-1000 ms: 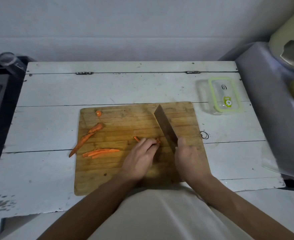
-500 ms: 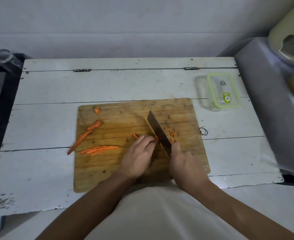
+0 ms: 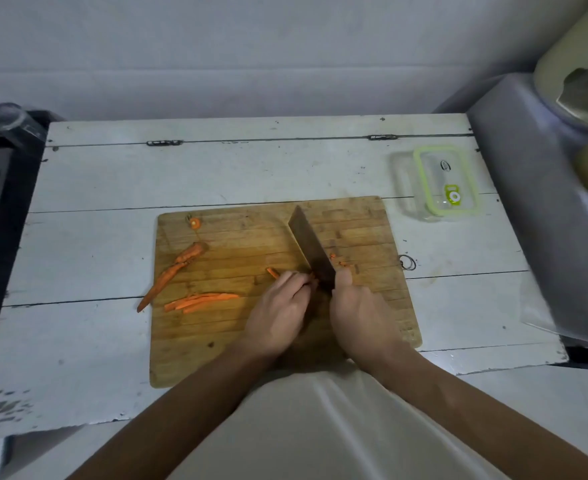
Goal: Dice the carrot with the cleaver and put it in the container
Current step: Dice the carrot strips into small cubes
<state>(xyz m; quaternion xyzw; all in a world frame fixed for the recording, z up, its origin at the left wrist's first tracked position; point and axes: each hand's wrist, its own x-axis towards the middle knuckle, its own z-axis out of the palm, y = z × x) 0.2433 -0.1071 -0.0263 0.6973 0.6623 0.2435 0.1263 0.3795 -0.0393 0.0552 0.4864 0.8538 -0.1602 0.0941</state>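
Tabletop first: your white painted wooden table (image 3: 112, 258) with two dark hinges near its far edge fills most of the view, and a grey covered bulk (image 3: 528, 188) stands at its right end. On the table, in front of you, lies the rectangular bamboo cutting board (image 3: 216, 341). Beyond the board's far right corner, well apart from it, sits the clear plastic container with a green-rimmed lid (image 3: 438, 183) (the lid lies on it).

Your right hand (image 3: 361, 317) is clenched round the handle of the steel cleaver (image 3: 311, 251), thumb up against the heel of the blade; the blade runs away from you toward the board's far edge, slanting left. Your left hand (image 3: 282, 306) rests on the board just left of the blade, fingers curled down and pinning a bundle of orange carrot strips (image 3: 272, 273) whose free end pokes out past your fingertips. The other end of the bundle meets the blade.

Just right of the blade lie a few small orange carrot dice (image 3: 341, 263). Farther left on the board lies a second bunch of long carrot strips (image 3: 200, 301), and beyond it a tapered uncut carrot piece (image 3: 173, 275) whose tip hangs over the board's left edge. Near the far left corner sits a round carrot end slice (image 3: 194, 222).
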